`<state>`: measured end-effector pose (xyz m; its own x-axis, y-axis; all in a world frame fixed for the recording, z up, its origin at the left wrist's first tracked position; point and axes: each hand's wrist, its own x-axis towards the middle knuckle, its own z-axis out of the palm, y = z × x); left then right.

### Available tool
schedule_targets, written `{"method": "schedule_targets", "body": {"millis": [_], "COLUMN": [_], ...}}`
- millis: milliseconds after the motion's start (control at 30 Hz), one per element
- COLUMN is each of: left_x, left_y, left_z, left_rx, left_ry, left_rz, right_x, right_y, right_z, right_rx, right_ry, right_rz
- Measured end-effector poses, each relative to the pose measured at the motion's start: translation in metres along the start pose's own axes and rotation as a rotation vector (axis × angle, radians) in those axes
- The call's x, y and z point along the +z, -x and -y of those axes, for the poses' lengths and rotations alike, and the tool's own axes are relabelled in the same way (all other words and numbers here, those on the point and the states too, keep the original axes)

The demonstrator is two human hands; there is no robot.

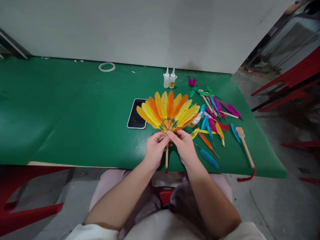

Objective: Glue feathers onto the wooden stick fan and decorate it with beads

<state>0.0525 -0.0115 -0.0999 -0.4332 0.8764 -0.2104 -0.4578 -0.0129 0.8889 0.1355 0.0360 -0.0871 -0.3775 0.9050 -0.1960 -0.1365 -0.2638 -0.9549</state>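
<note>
A fan of yellow and orange feathers point(168, 110) spreads upward from a thin wooden handle point(166, 159) that hangs down past the table's front edge. My left hand point(155, 150) is closed on the base of the fan from the left. From the right, my right hand point(183, 145) pinches the same base, thumb on top where the quills meet. Both hands hold the fan just above the green table point(75, 116).
A black phone point(137, 114) lies left of the fan. Two small glue bottles point(169, 79) stand behind it. Several loose coloured feathers point(212, 113) and a second wooden handle point(246, 146) with a red tassel lie to the right. A white ring point(107, 67) sits far back.
</note>
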Motion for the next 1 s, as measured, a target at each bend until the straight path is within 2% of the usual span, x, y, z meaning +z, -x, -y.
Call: {"method": "schedule_targets", "body": {"millis": [1000], "left_x": [0.0004], "left_y": [0.0005], "left_z": [-0.0023], "left_rx": [0.010], "left_ry": [-0.034], "left_rz": [0.000], "right_x": [0.0001], "right_y": [-0.0011], "right_z": [-0.0008], "right_rx": [0.001], "right_ry": [-0.003], "right_rz": [0.006]}}
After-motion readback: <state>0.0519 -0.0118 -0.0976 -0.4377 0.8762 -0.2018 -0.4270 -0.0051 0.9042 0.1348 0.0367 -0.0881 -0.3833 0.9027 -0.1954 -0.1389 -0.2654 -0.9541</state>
